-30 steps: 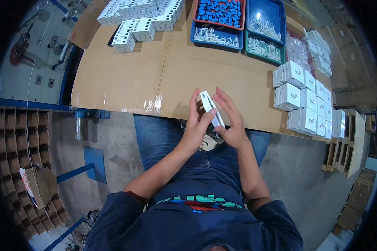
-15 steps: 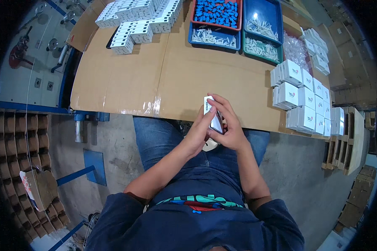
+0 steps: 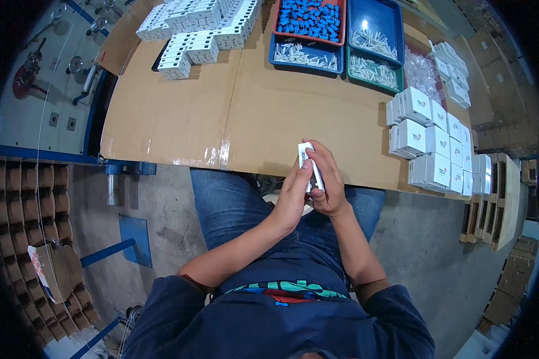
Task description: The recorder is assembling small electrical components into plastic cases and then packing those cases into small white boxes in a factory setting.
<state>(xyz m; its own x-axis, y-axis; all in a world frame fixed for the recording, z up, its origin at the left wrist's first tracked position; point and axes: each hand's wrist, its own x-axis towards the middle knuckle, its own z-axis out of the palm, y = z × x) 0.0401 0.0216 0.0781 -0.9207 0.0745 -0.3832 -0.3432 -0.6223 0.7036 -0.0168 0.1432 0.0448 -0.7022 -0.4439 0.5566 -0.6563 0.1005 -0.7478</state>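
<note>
A small white rectangular unit [image 3: 306, 154] with dark print on its narrow side is held upright between both hands, just over the table's near edge. My left hand [image 3: 293, 192] is closed along its left side, thumb pressed near the top. My right hand [image 3: 330, 182] wraps the right side, its fingers over the far end and its thumb low down. A grey, shiny face shows between the palms; the rest of the unit is hidden by the fingers.
Rows of white units with dark openings [image 3: 215, 43] stand at the far left of the cardboard-covered table [image 3: 179, 119]. Far off are a red tray [image 3: 276, 29] of blue parts, blue and green trays [image 3: 348, 76] of white pins and clear plastic bags [image 3: 422, 69]. White boxes [image 3: 438, 140] are stacked at the right.
Both hands have shifted slightly right with the white unit. The unit has turned a little, and the right thumb has moved on its near end.
</note>
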